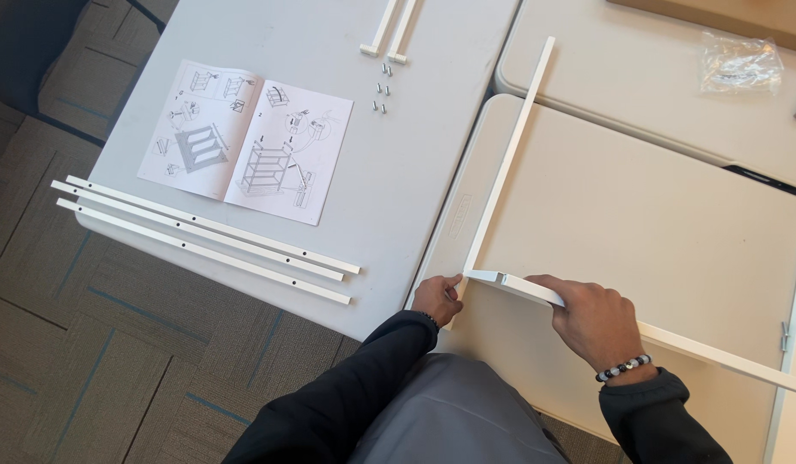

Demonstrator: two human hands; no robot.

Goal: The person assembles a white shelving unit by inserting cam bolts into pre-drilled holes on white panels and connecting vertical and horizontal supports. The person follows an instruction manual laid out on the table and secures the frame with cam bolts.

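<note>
At six o'clock, my right hand (597,322) grips one white rail (673,342) steady; left fingers (450,286) pinch its corner joint (482,277), aligning the upright rail (511,150).

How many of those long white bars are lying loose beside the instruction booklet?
3 long white bars lie side by side on the grey table, just below the open instruction booklet, left ends overhanging the edge.

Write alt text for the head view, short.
Seen from above, a person's left hand and right hand hold two white metal bars meeting at a corner on a beige table. On the grey table beside it lie an open instruction booklet, three more bars and small screws.
</note>
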